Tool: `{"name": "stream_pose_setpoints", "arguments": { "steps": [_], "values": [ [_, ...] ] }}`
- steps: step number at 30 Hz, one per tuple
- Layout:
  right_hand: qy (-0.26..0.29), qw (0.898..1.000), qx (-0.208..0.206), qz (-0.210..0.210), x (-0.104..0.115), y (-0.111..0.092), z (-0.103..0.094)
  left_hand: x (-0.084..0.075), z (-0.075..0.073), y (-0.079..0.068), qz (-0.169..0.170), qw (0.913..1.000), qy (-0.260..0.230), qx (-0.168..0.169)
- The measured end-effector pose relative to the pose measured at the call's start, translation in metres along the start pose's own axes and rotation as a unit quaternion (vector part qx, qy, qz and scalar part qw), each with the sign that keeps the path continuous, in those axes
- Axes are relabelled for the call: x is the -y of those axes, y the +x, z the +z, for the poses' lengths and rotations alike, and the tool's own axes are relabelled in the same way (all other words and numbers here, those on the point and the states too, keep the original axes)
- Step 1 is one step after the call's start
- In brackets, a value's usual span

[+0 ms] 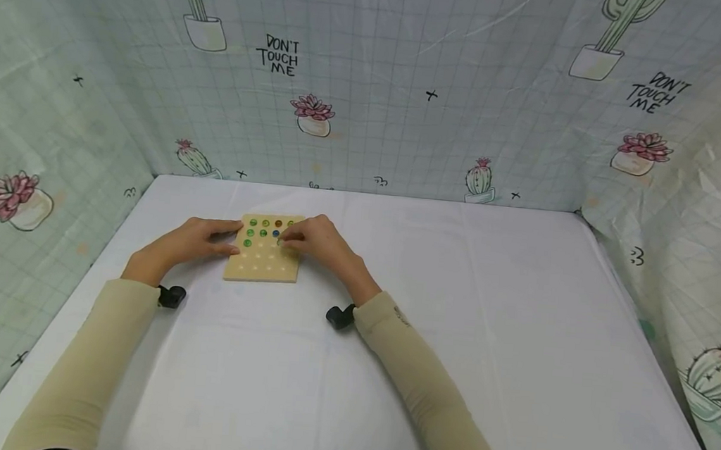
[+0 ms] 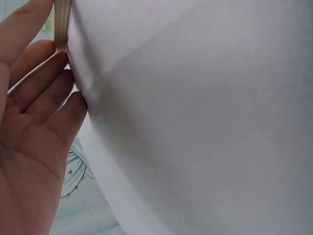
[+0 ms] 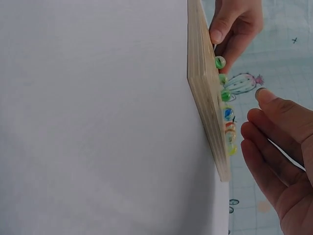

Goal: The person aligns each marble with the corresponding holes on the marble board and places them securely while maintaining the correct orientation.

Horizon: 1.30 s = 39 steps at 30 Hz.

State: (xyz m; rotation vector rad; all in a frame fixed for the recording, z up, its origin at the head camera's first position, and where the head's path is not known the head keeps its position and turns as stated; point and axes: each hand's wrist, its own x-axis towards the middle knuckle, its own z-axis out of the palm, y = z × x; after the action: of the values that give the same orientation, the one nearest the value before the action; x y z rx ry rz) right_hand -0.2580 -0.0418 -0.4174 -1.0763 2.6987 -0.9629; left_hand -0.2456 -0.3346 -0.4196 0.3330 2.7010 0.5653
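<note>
A square wooden board with rows of small hollows lies on the table, its layered edge showing in the right wrist view. Glass marbles, several green ones, a blue one and an orange-red one, sit in its far rows. My left hand touches the board's left edge, thumb and fingers extended. Over the board's right part hovers my right hand, fingertips close to the marbles. In the right wrist view its thumb and fingers stand apart from them, and no marble shows between them.
A white cloth covers the table. Patterned fabric with cactus drawings hangs at the back and both sides. A small black camera sits at the left wrist, another black camera at the right.
</note>
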Motion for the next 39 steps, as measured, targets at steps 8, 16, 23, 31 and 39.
{"name": "stream_pose_setpoints", "arguments": {
  "steps": [8, 16, 23, 31, 39],
  "values": [
    [-0.02, 0.999, -0.019, 0.024, 0.01, 0.011, 0.005, -0.001, -0.001, -0.001, -0.005, 0.9999, -0.01, 0.008],
    [-0.017, 0.999, -0.031, 0.04, 0.011, 0.016, 0.013, -0.001, 0.001, -0.002, -0.01, 0.9998, -0.011, 0.01],
    [-0.008, 0.999, -0.029, 0.041, 0.016, 0.018, 0.018, 0.0, 0.001, -0.004, -0.017, 0.9998, -0.009, 0.011],
    [-0.003, 0.999, -0.017, 0.045, 0.023, 0.02, 0.016, -0.001, 0.0, -0.005, -0.012, 0.9999, -0.002, 0.005],
    [-0.007, 0.999, -0.014, 0.05, 0.025, 0.024, 0.019, 0.0, -0.001, -0.005, -0.009, 0.9999, 0.003, 0.009]
  ]
}}
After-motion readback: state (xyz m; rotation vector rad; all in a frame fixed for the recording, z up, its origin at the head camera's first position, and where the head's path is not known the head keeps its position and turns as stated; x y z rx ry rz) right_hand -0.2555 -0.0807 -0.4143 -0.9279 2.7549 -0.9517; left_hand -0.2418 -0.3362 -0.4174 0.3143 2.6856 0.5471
